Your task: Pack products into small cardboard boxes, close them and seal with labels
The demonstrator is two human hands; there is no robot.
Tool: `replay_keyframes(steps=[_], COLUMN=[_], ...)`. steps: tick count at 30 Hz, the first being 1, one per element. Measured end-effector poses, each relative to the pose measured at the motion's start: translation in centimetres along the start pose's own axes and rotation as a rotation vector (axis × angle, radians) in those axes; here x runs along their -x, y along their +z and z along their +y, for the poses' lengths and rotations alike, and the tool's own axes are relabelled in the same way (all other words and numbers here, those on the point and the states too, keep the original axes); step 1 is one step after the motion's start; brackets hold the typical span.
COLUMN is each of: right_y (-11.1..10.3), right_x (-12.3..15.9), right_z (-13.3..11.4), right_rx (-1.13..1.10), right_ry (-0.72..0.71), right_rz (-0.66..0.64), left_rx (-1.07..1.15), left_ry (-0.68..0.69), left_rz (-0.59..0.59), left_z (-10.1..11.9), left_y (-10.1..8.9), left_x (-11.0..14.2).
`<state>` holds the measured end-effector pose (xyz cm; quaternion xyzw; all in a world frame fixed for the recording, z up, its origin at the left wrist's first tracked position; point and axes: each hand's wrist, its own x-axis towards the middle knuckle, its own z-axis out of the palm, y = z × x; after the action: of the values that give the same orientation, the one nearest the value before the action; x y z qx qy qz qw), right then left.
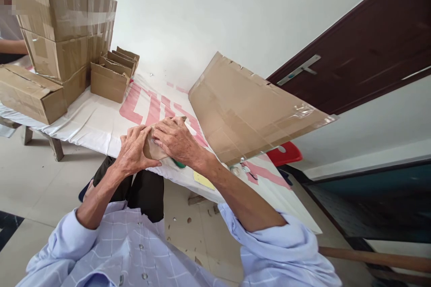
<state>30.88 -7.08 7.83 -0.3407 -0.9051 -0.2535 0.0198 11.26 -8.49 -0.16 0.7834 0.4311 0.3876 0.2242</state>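
Note:
A small piece of brown cardboard [153, 150] is between my hands at the table's near edge; its full shape is hidden. My left hand [133, 150] grips its left side, thumb stretched along the near edge and fingers over the top. Across its upper right lies my right hand [177, 141], fingers curled onto it. Below my right wrist a green object [179, 164] peeks out, mostly covered. A yellow card [204, 180] rests at the table edge beside my right forearm.
A white cloth with pink-red markings [101, 110] covers the table. Large taped boxes [72, 18], a long closed box [32, 94] and an open divided box [109, 81] stand left. A big cardboard sheet [249, 107] leans at right, near a red stool [285, 154]. Another person's arm [13, 46] shows far left.

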Motion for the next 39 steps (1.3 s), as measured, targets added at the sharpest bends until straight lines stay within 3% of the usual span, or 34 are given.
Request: replay_keyframes(steps=[30,35,39], right_y=[-0.4,0.3,-0.4], right_x=[-0.3,0.1,1.0], right_z=[0.7,0.8,1.2], right_rx=[-0.019,-0.156,-0.396], right_ry=[-0.054,-0.023,0.097], right_rz=[-0.003,0.06,0.15], left_rx=[-0.014,-0.019,-0.028], left_ry=[0.005,0.01,0.005], left_rz=[0.009,0.017,0.021], left_z=[-0.6,-0.7,-0.6], left_y=[0.0,0.1,0.1], left_x=[-0.1,-0.1,0.0])
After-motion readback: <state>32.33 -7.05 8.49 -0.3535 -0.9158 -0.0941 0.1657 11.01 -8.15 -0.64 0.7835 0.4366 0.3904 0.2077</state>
